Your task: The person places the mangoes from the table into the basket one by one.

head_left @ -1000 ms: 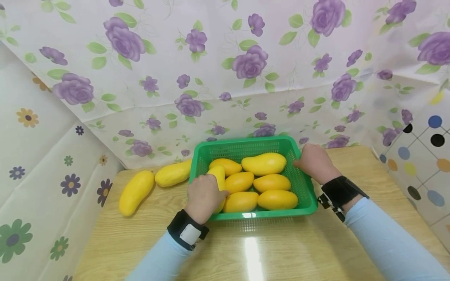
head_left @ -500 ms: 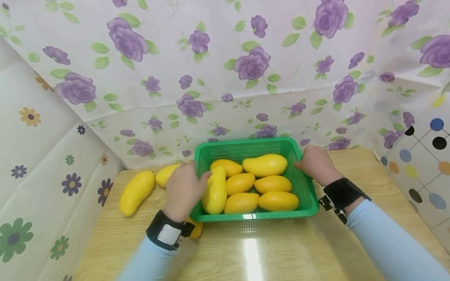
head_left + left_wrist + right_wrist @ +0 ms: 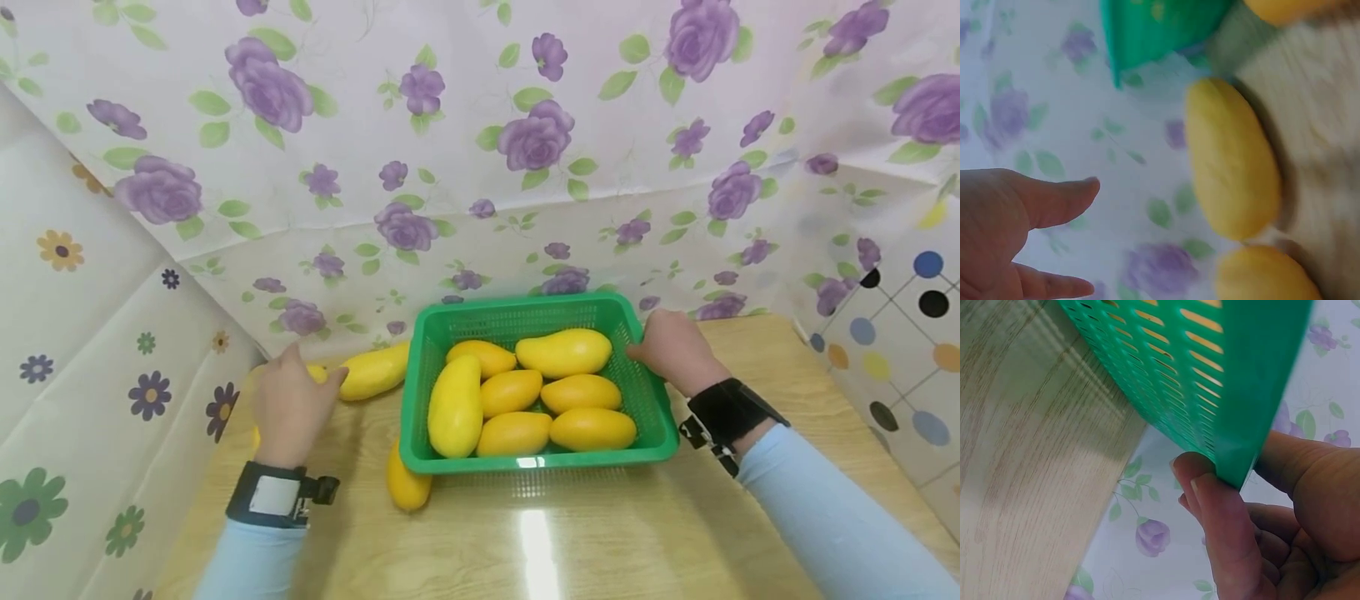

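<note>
Thumb and fingers of the left hand stand well apart and relaxed, with nothing between them in the left wrist view. It hovers at the basket's 9 o'clock over a mostly covered fruit; whether it touches the peel, I cannot tell. Such a spread would suit a thick, rounded body. Between 2 and 3 o'clock, the right hand pinches the rim of the green basket, thumb on one side and fingers on the other, probably to steady light plastic on a smooth surface.

Seven yellow fruits lie inside the basket. Six are laid roughly from 9 to 3 in paired rows, perhaps to pack neatly; the seventh, a long pale fruit, lies along the 9 o'clock wall pointing near 12, likely because that strip is narrow.

Outside, a ridged yellow fruit lies between the left hand and the basket at 9, and an orange-yellow fruit at 8, its far end hidden by the basket's corner. The raised rim stands between all three loose fruits and the interior. Floral cloth closes off 12, daisy-printed cloth 9, dotted cloth 3.
</note>
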{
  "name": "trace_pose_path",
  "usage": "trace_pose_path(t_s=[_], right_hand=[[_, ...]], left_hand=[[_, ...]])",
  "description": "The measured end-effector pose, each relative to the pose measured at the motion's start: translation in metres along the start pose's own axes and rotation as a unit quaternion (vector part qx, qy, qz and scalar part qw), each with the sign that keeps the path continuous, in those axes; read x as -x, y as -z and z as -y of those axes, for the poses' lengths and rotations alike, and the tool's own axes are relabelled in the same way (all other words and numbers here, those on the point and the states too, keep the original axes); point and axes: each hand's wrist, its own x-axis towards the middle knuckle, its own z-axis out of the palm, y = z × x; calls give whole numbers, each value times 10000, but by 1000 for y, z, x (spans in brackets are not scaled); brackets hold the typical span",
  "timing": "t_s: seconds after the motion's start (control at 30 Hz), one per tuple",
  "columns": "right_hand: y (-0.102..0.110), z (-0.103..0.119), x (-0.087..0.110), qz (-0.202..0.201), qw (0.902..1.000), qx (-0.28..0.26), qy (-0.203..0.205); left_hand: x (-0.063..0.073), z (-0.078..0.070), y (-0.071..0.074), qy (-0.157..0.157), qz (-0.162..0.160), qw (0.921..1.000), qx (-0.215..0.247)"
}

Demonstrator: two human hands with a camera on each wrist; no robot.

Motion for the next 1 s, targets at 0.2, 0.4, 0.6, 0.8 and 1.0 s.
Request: trace_pose_path(t_s=[0.2,0.4,0.6,0.8,1.0], right_hand=[[-3,0,-1,15,10000,13,-9],[-3,0,-2,21,10000,-44,-4],[-1,0,-2,42,10000,-34,-15],[1,0,-1,66,9999,-85,-12],[3,1,1,149,9998,-133,-60]], left_hand=[[-1,36,-7,383,290,9988,31],[0,55,-14,852,931,9919,152],[-1,69,-23,1279,1425,9815,-16],[2,78,-30,1274,1396,9818,188],[3,84,-35,1100,1086,9875,305]])
